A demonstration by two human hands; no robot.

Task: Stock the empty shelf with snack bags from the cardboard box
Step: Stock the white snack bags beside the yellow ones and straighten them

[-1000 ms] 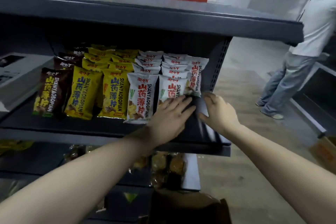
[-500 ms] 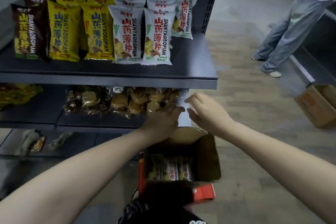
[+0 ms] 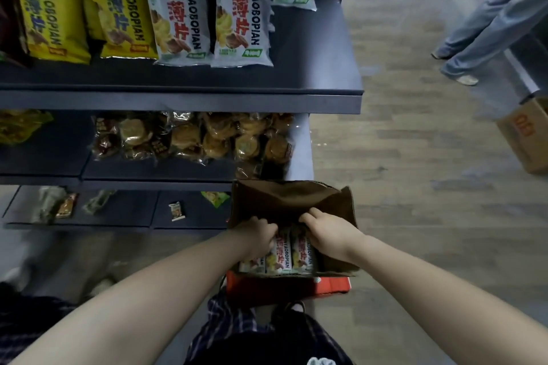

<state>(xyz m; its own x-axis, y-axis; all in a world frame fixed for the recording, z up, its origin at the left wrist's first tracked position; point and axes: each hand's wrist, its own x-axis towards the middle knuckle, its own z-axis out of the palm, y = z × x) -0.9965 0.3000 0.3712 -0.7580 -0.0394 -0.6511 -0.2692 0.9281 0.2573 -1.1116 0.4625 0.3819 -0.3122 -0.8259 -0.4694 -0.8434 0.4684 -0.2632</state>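
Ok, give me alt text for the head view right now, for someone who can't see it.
The left hand and right hand reach into the open cardboard box on the floor, both curled over the tops of the snack bags standing inside. Above it, the shelf holds rows of yellow bags and white bags.

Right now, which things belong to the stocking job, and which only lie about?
Job: left hand, right hand, boxed snack bags, cardboard box, upper shelf, shelved white bags.
Lying about: pastry packs, stray small packets, second carton.
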